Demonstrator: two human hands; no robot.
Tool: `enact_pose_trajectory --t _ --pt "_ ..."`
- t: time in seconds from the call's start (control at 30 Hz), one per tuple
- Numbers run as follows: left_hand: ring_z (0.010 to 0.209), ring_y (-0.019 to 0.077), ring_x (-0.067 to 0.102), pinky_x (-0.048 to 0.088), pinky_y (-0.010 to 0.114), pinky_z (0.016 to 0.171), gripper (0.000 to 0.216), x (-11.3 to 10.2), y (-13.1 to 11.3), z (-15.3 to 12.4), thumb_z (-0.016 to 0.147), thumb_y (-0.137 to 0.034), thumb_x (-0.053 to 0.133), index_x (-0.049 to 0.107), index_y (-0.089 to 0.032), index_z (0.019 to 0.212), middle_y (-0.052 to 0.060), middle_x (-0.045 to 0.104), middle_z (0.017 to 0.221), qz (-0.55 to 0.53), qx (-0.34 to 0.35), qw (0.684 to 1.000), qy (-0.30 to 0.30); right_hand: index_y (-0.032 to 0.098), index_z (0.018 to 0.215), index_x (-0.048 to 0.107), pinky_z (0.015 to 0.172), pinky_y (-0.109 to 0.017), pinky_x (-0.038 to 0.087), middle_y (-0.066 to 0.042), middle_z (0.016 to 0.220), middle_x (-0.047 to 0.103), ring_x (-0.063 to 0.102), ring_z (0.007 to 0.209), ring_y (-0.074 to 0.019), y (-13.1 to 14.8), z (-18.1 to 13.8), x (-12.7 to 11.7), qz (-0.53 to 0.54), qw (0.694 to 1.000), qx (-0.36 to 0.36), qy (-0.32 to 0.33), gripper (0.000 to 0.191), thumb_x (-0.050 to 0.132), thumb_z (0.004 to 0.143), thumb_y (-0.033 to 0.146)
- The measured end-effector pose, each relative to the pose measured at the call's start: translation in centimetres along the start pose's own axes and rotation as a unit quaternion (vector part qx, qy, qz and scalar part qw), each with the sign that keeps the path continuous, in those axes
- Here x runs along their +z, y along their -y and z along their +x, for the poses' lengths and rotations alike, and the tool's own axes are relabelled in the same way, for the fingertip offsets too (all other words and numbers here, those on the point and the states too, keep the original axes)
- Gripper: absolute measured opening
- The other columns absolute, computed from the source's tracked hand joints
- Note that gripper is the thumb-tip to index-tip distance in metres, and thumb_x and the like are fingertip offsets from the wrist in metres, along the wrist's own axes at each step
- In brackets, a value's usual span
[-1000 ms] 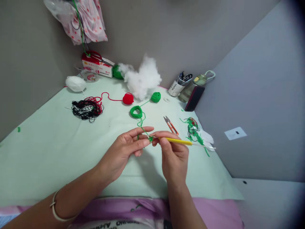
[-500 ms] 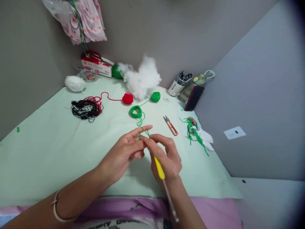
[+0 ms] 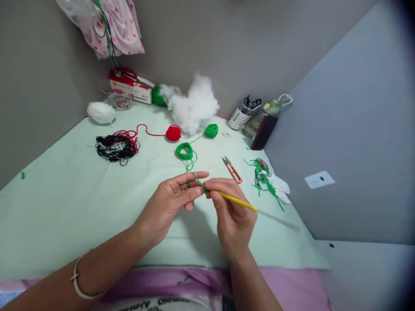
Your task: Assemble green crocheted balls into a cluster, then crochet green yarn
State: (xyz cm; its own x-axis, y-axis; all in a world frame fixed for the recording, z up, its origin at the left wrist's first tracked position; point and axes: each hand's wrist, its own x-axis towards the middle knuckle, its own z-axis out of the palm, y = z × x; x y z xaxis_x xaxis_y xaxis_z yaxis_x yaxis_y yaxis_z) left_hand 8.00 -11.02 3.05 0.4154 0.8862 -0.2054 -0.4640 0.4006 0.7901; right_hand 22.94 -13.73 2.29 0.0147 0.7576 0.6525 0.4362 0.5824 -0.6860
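hook handle (image 3: 238, 201) is yellow; yarn coil (image 3: 184, 157), green; one yarn ball (image 3: 173, 133), red. table cover (image 3: 81, 194) is plain pale green. hanging cloth (image 3: 126, 32) is pale pink with red dots.

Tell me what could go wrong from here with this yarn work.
The green strand lies in loose loops between the green coil and the left hand, so it might snag or knot if pulled.

The small snips lie just beyond the right hand, which holds the yellow-handled tool; a careless reach could brush the blades.
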Motion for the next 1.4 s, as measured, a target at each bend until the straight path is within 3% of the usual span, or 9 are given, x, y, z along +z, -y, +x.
enact_pose_trajectory --t 0.13,0.33,0.5,0.67,0.83,0.93,1.03,1.17,1.4 --pt "0.052 0.0001 0.03 0.03 0.015 0.051 0.03 -0.1 0.2 0.3 0.081 -0.025 0.081 0.078 -0.018 0.11 -0.004 0.051 0.073 -0.084 -0.047 0.995 0.016 0.026 0.116 0.073 0.08 -0.032 0.059 -0.007 0.108 0.071 0.07 0.097 -0.0183 -0.5 -0.3 -0.2 -0.108 0.99 -0.086 -0.008 0.034 0.061 0.091 0.005" --pt "0.051 0.0012 0.025 0.03 0.017 0.048 0.024 -0.4 0.4 0.3 0.08 -0.023 0.08 0.079 -0.017 0.103 -0.005 0.05 0.071 -0.071 -0.02 0.997 -0.001 0.023 0.096 0.074 0.063 -0.029 0.054 -0.003 0.089 0.069 0.063 0.068 -0.0123 -0.6 0.4 -0.7 0.152 0.98 0.112 -0.064 0.02 0.054 0.099 0.018" --pt "0.053 0.0032 0.035 0.04 0.02 0.055 0.042 0.1 0.6 0.0 0.079 -0.027 0.081 0.073 -0.024 0.12 -0.004 0.057 0.078 -0.015 -0.004 1.0 0.013 0.023 0.098 0.076 0.071 -0.031 0.057 -0.004 0.093 0.074 0.066 0.079 -0.0155 -0.7 0.3 -0.4 0.13 0.984 0.119 -0.011 0.015 0.061 0.096 0.021" --pt "0.053 0.0036 0.034 0.041 0.021 0.054 0.036 -0.3 0.0 0.0 0.081 -0.03 0.08 0.075 -0.019 0.114 -0.004 0.054 0.075 -0.002 -0.01 1.0 0.011 0.021 0.098 0.071 0.068 -0.03 0.059 -0.005 0.093 0.074 0.068 0.072 -0.0138 -0.9 0.3 -1.0 0.219 0.964 0.148 -0.002 0.02 0.051 0.102 0.023" --pt "0.056 0.0044 0.043 0.039 0.02 0.055 0.043 -0.1 0.0 -0.1 0.08 -0.027 0.081 0.072 -0.022 0.121 -0.004 0.057 0.08 0.03 0.022 0.999 -0.019 0.023 0.109 0.069 0.074 -0.032 0.06 -0.006 0.098 0.074 0.071 0.083 -0.0163 -0.6 -0.3 -1.3 -0.013 1.0 -0.007 0.024 0.023 0.052 0.098 0.012" --pt "0.053 0.0045 0.038 0.038 0.019 0.054 0.048 0.1 0.4 0.0 0.081 -0.029 0.08 0.069 -0.02 0.126 -0.006 0.05 0.068 -0.011 -0.006 1.0 -0.01 0.028 0.116 0.07 0.076 -0.031 0.06 -0.007 0.106 0.072 0.071 0.094 -0.0182 -0.7 -0.7 -1.0 -0.154 0.979 -0.13 0.04 0.032 0.06 0.093 0.009" --pt "0.05 0.0038 0.025 0.035 0.018 0.051 0.042 -0.1 0.5 0.1 0.082 -0.028 0.079 0.072 -0.016 0.121 -0.009 0.037 0.059 -0.066 -0.055 0.996 0.016 0.028 0.111 0.072 0.072 -0.032 0.06 -0.006 0.102 0.07 0.07 0.087 -0.0174 -0.6 -0.5 -0.8 -0.085 0.995 -0.054 -0.013 0.027 0.058 0.095 0.012" --pt "0.049 0.0026 0.023 0.034 0.018 0.05 0.036 -0.1 0.3 0.1 0.081 -0.025 0.08 0.074 -0.018 0.115 -0.008 0.042 0.063 -0.066 -0.033 0.997 0.012 0.023 0.098 0.073 0.058 -0.03 0.056 -0.004 0.09 0.069 0.064 0.066 -0.0131 -0.2 0.3 -0.6 0.131 0.987 0.08 -0.044 0.022 0.052 0.099 0.017" --pt "0.054 0.0033 0.038 0.04 0.021 0.054 0.038 0.4 0.7 0.1 0.08 -0.027 0.08 0.075 -0.02 0.117 0.0 0.064 0.085 0.01 0.002 1.0 0.002 0.026 0.104 0.074 0.067 -0.031 0.058 -0.003 0.093 0.073 0.067 0.076 -0.0149 -0.3 0.0 -0.5 0.058 0.997 0.052 -0.01 0.023 0.056 0.097 0.013"
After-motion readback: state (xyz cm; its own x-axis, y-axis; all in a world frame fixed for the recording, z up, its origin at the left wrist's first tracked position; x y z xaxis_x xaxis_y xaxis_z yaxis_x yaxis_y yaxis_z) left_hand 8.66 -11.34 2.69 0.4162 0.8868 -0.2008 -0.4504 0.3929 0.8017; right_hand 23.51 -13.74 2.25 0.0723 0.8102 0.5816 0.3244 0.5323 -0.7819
